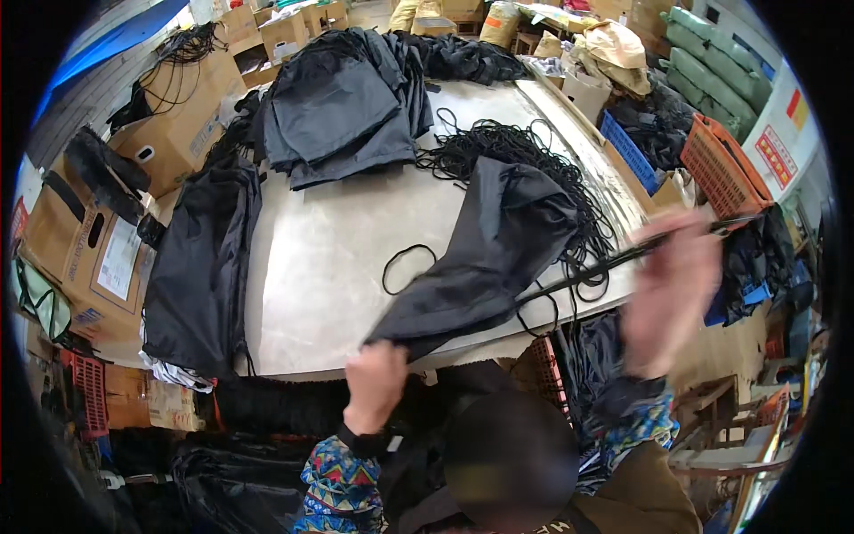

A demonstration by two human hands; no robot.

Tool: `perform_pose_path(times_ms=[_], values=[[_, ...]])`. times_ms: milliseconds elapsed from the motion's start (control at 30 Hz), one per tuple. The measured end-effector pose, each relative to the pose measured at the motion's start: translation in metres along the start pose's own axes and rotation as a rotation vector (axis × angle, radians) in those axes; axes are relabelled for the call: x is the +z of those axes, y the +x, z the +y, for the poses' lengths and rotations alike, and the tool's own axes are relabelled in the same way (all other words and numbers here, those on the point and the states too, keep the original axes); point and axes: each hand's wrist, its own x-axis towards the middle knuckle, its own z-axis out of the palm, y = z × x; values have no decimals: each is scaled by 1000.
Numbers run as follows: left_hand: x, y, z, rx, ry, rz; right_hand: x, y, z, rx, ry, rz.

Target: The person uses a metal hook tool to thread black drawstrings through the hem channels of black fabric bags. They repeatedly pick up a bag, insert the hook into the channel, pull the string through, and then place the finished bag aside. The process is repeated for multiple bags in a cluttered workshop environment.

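Observation:
A black fabric bag (485, 254) lies slantwise over the near right part of the pale tabletop. At its near left end my left hand (376, 384) is closed on the fabric. A dark cord (583, 274) stretches tight from the bag's right edge out to my right hand (669, 298), which is raised beyond the table's right side and smeared by motion. The cord runs through its closed fingers and sticks out past them. Behind the bag spreads a tangled heap of black cords (498, 142), and one loose cord loop (406, 267) rests on the tabletop.
Stacked black bags (334, 107) cover the far part of the table (311, 294). More folded black bags (200, 276) hang along its left edge. Cardboard boxes (102, 258) stand at the left. At the right are a blue crate (630, 151) and an orange basket (722, 160).

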Motion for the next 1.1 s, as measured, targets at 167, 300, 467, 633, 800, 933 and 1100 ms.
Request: perform_pose_path(times_ms=[167, 300, 467, 633, 800, 933, 1100], values=[[-21, 2, -28, -154, -6, 115, -63, 32, -43, -435, -329, 549], [-22, 7, 9, 209, -9, 513, -47, 3, -39, -447, -37, 375], [-27, 83, 59, 330, -3, 207, -12, 0, -22, -601, -425, 209], [-20, 102, 27, -472, -996, 391, -49, -18, -12, -102, -722, 144], [-11, 77, -16, -732, -1258, 557, -59, -33, 8, 287, -829, -453], [6, 64, -35, -574, -1065, 650, -46, -43, 20, 194, -819, -706], [-7, 58, -71, -775, -1064, 709, -54, -50, 40, 20, -1083, -480]])
